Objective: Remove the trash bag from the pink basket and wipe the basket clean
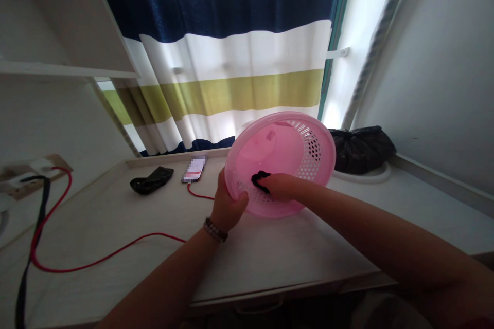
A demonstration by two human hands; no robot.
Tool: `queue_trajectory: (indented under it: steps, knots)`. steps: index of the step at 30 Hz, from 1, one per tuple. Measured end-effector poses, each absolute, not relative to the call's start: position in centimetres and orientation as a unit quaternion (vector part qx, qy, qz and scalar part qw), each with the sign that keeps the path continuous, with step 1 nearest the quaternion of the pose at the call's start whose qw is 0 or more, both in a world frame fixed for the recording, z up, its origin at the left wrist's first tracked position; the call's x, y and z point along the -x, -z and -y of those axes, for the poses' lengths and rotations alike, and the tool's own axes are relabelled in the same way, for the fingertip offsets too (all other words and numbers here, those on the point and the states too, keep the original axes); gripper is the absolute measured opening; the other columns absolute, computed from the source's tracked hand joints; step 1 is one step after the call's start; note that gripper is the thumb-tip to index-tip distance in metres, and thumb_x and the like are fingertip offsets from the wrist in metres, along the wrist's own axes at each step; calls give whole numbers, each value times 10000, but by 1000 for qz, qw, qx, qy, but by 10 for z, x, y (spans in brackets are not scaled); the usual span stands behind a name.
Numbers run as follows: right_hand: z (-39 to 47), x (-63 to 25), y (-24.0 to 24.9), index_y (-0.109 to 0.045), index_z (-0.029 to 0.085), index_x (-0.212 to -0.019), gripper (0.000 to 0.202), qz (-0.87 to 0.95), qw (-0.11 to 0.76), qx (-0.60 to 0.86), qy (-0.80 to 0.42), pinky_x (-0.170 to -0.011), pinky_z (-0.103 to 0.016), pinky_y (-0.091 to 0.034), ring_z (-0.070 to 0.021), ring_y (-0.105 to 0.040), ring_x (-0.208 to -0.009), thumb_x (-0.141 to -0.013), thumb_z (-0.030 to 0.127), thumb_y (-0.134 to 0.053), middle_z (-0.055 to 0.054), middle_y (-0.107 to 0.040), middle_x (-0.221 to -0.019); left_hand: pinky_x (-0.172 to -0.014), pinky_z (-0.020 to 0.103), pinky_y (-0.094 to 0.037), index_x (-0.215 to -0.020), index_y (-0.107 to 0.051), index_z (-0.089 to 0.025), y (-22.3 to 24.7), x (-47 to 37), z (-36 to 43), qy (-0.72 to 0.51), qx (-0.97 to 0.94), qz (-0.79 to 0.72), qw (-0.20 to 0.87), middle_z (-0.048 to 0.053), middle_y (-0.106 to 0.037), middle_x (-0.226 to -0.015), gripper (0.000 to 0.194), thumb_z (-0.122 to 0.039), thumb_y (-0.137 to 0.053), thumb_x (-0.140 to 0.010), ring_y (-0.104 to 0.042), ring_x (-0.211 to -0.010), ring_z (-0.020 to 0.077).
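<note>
A pink plastic basket [281, 151] with a perforated side is tilted above the white desk, its opening facing me. My left hand [227, 205] grips its lower left rim, the thumb over the edge. Inside the basket is my right hand [280, 186], its fingers closed on a crumpled black cloth-like piece [261, 181] against the inner wall. Some of the right fingertips are hidden by the hand and the black piece.
On the desk [154, 216], a folded black item [152, 180] lies left of a phone [194, 168] with a red cable [150, 235]. Sockets [34, 172] are at the left wall. A black bag [360, 149] rests on a white round lid-like object [372, 175] at right. A striped curtain [231, 51] hangs behind.
</note>
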State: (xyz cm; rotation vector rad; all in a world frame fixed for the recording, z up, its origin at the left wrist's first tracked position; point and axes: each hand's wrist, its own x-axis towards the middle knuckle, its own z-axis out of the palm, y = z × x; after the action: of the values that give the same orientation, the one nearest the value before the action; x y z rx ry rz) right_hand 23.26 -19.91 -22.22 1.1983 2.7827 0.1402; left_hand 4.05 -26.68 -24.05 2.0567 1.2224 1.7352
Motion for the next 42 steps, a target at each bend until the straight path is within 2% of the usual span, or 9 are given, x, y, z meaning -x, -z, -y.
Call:
queue_trajectory:
  steps: [4,11,15,18,21,25,32,38,42]
  knots:
    - [178,-224,232,-455,115,-1322,513,-910,41,-405,-85,-778,-366,-509,-278,-630,-966,-829,250,-498,-207,-595,-1175,-1009,433,-433,-1354,-348,-204,240,-43,267,-596,-685,-399,124,93,-504,-1232,728,-115,-597,-676,-511,-1122,239]
    - [116,-203,248,-549,104,-1207,426,-879,-1,-471,-77,-835,-390,-498,-279,-608,-996,-830,301,-527,-194,-604,-1170,-1054,457,-387,-1342,-356,-233,239,-44,266,-611,-676,-384,147,85,-485,-1276,727,-88,-579,-666,-481,-1170,253]
    - [98,-193,254,-573,102,-1191,364,-851,-30,-516,-95,-860,-394,-478,-264,-593,-1021,-906,243,-396,-208,-603,-1182,-1038,440,-410,-1322,-375,-232,239,-43,265,-608,-680,-385,141,81,-494,-1255,698,-67,-560,-669,-488,-1151,244]
    - [94,-187,255,-573,85,-1183,360,-851,-19,-516,-99,-830,-425,-475,-281,-602,-978,-890,198,-396,-217,-632,-1103,-1039,428,-412,-1296,-396,-223,238,-42,264,-611,-680,-385,131,81,-496,-1246,671,-51,-545,-665,-489,-1145,240]
    - [98,-186,254,-582,77,-1158,349,-858,-17,-505,-96,-849,-438,-460,-294,-594,-990,-883,170,-387,-220,-636,-1087,-1050,418,-402,-1297,-390,-221,237,-41,264,-609,-677,-395,124,80,-493,-1255,667,-38,-529,-671,-488,-1152,233]
    - [112,-188,252,-579,120,-1166,344,-868,-22,-491,-76,-907,-396,-442,-278,-561,-1064,-889,171,-381,-190,-616,-1159,-1061,406,-393,-1330,-349,-209,239,-42,264,-610,-669,-406,122,87,-478,-1272,700,-21,-510,-675,-478,-1179,227]
    - [162,-194,245,-484,49,-1258,421,-898,32,-427,-103,-845,-434,-462,-311,-576,-995,-873,203,-412,-242,-600,-1116,-1067,415,-377,-1302,-370,-199,238,-41,265,-615,-666,-410,102,84,-486,-1233,689,-16,-507,-652,-479,-1156,228]
    - [197,-203,243,-446,81,-1286,419,-886,22,-447,-120,-780,-427,-484,-293,-587,-968,-896,170,-321,-226,-606,-1102,-1058,412,-380,-1311,-363,-191,240,-41,263,-618,-668,-404,99,82,-486,-1221,699,-38,-520,-647,-480,-1139,226]
    - [186,-203,245,-457,78,-1273,417,-889,35,-438,-128,-787,-426,-486,-297,-580,-986,-878,188,-379,-216,-609,-1095,-1047,412,-386,-1301,-386,-187,242,-40,261,-622,-669,-394,102,79,-495,-1202,704,-50,-544,-629,-482,-1128,229]
